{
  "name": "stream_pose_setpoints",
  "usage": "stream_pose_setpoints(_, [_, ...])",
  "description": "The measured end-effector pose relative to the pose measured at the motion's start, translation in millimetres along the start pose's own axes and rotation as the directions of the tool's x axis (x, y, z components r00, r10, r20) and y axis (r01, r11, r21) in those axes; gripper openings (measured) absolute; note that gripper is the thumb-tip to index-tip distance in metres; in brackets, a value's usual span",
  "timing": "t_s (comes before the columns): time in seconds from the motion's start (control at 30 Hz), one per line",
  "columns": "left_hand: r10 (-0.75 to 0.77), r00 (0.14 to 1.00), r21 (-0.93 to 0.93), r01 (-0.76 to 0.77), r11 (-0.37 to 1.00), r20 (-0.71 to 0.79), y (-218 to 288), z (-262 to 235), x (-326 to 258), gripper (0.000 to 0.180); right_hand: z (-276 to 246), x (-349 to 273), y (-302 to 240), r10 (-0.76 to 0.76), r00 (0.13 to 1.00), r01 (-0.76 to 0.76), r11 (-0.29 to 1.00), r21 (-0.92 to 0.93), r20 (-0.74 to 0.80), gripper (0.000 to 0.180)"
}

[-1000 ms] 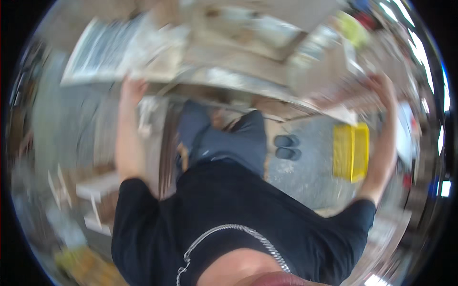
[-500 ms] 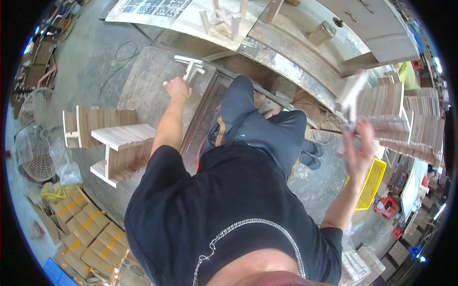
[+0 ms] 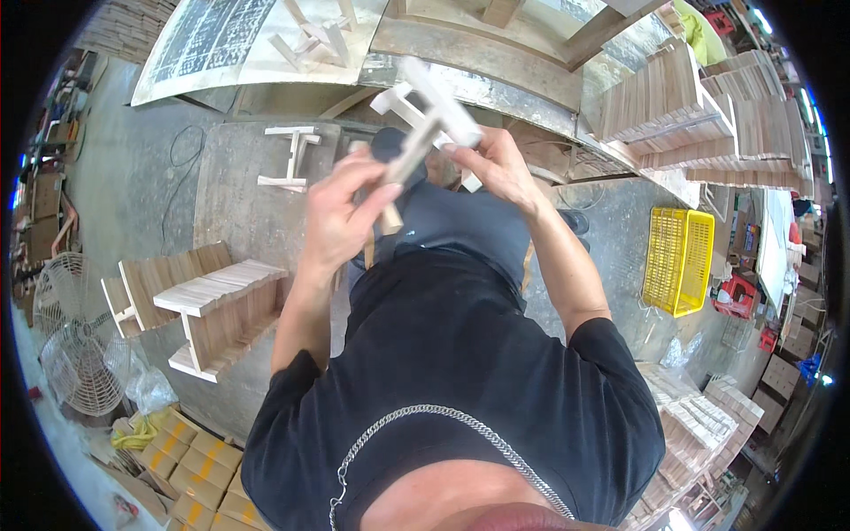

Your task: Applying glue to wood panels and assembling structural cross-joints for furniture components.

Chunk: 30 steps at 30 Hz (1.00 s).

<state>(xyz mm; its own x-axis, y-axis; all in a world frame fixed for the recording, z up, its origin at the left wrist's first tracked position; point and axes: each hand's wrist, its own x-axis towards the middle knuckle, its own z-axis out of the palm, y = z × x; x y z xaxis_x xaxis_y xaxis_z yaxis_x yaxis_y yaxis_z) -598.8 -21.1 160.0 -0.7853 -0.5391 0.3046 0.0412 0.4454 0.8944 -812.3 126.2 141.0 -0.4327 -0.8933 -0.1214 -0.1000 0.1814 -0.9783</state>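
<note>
Above my lap, both hands are on a pale H-shaped wooden frame. My left hand pinches its lower end with thumb and fingers. My right hand is closed on the upper end, beside a thick white-edged bar. Another pale bar crosses behind; motion blur hides whether it belongs to a second piece. To the left, a separate H-shaped wooden piece lies on a grey board on the floor, apart from my left hand.
Stacked H-shaped wooden pieces stand at left, with more stacks at far right. A yellow plastic basket is on the right. The workbench runs across the far side. A fan and cardboard boxes sit at left.
My left hand has let go of the H-shaped piece on the board and come in to my lap. My right hand has brought a wooden piece in from the right-hand stacks.
</note>
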Motion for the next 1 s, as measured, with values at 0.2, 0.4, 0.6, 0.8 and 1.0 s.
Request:
stream_pose_setpoints(0.2, [-0.014,0.941,-0.118,0.057,0.991,0.338,-17.5,29.7,34.8,0.022,-18.3,-33.1,-5.0,0.068,0.998,-0.066,0.989,0.133,-0.01,0.021])
stream_pose_setpoints(0.4, [-0.264,0.75,-0.326,0.538,0.777,0.607,-40.0,57.5,55.0,0.023,-31.8,-43.7,21.6,0.075,0.994,-0.053,0.965,0.257,-0.075,0.02])
stream_pose_setpoints(0.6, [-0.258,0.749,-0.405,0.574,0.712,0.61,-51.3,66.3,59.0,0.022,-19.4,-38.4,20.4,0.063,0.987,0.015,0.873,0.488,-0.144,0.017])
stream_pose_setpoints(0.8, [-0.257,0.718,-0.334,0.57,0.751,0.647,-57.3,53.8,89.7,0.023,-26.3,-11.4,20.1,0.047,0.99,0.031,0.846,0.533,-0.133,0.018])
stream_pose_setpoints(1.0, [0.012,0.975,-0.052,0.0,0.999,0.223,-47.8,54.6,103.4,0.034,-48.6,46.2,28.5,0.138,0.95,0.064,0.792,0.607,-0.28,0.047])
